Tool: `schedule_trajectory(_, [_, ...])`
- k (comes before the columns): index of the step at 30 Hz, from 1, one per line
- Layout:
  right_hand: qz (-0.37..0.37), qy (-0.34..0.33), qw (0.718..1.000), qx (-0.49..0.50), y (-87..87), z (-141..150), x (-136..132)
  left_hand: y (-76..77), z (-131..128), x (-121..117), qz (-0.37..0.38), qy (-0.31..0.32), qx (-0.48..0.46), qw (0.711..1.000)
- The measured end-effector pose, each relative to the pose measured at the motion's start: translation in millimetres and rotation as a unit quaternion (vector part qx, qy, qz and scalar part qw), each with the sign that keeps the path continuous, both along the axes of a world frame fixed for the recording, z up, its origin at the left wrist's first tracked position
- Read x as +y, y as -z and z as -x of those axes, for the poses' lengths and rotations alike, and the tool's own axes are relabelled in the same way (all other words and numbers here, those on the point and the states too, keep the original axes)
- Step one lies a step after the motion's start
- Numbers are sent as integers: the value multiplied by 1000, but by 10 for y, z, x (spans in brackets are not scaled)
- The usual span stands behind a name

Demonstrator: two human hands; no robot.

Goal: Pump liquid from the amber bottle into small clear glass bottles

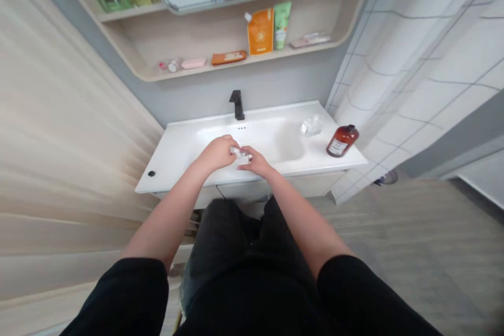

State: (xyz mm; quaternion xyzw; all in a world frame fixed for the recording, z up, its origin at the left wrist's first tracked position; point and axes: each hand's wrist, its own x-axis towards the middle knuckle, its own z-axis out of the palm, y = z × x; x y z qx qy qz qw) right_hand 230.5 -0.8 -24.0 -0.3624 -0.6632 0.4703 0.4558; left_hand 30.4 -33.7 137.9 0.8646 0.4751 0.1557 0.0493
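- The person's left hand (pixel 218 153) and right hand (pixel 258 162) pinch a small clear, apparently plastic object (pixel 243 157) between their fingers;
- it is over the front of the white rectangular basin (pixel 177 149).

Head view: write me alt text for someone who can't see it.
A person's left hand and right hand hold a small clear object over a white sink with a black faucet. A clear item and brown bottle stand toward the sink's right end; a shelf above holds toiletries.
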Motion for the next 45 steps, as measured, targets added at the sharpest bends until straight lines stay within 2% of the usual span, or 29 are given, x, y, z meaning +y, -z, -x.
schedule_trajectory(3, [1, 3, 1000, 7, 5, 2, -1, 141, -128, 66, 23, -1, 25, 999])
schedule_trajectory(5, [5, 8, 1000, 9, 7, 9, 0, 273, -153, 86, 36, -9, -3, 999])
schedule_trajectory(10, [16, 5, 1000, 11, 23, 23, 9, 667, -99, 81, 65, 2, -168, 984])
schedule_trajectory(15, [30, 3, 999, 23, 30, 10, 8, 1013, -20, 131, 75, -41, -335, 938])
schedule_trajectory(17, [32, -6, 999, 18, 16, 4, 1, 1089, 23, 158, 103, -25, -371, 923])
schedule_trajectory(19, [35, -13, 999, 17, -7, 3, -11, 1121, 58, 172, 111, 10, -382, 917])
schedule_trajectory(24, [36, -6, 999, 4, -72, 4, -55, 1088, 69, 154, 55, 47, -339, 938])
schedule_trajectory(35, [32, -6, 999, -9, -114, -17, -84, 1044, 94, 119, 49, 67, -317, 945])
schedule_trajectory(45, [31, -9, 999, -11, -87, -20, -67, 1095, 88, 166, 82, 56, -340, 935])
